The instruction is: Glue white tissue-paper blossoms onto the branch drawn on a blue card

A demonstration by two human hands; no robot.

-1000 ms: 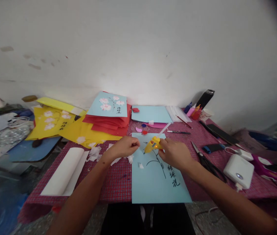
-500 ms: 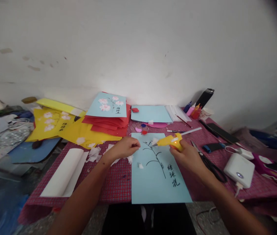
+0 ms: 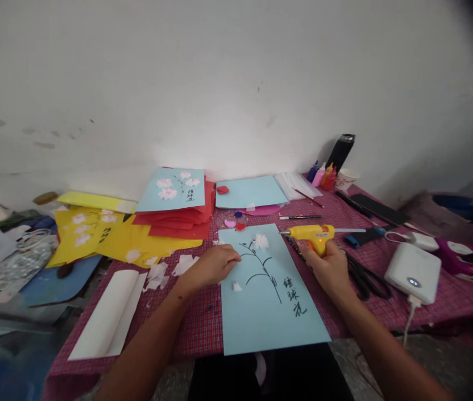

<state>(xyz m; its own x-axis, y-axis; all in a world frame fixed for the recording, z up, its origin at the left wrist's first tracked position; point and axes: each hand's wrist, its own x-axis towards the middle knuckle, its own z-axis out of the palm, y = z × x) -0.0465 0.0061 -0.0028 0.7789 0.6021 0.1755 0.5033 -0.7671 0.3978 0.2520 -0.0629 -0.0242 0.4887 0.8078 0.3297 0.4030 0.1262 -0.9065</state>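
A yellow hot glue gun (image 3: 312,234) with a clear glue stick out of its back is gripped in my right hand (image 3: 328,269), its nozzle pointing left just past the light-blue sheet's right edge. That light-blue sheet (image 3: 257,328) lies in front of me with a black painted branch (image 3: 266,268) and written characters. A white paper flower (image 3: 260,241) sits near the branch's top, and a small white scrap (image 3: 237,287) lies left of the stem. My left hand (image 3: 217,264) is closed at the sheet's left edge, fingertips pinched; whatever they hold is too small to make out.
Torn white paper (image 3: 156,277) and a folded white sheet (image 3: 105,317) lie on the left. Behind stand stacked red sheets (image 3: 178,216) topped by a finished blue card (image 3: 173,192). Scissors (image 3: 364,275), a white power bank (image 3: 414,273) and paint bottles (image 3: 328,178) occupy the right.
My right hand has drawn the glue gun rightward off the branch's top, uncovering the white paper flower there. My left hand has stayed nearly still, pinched. The view has shifted slightly.
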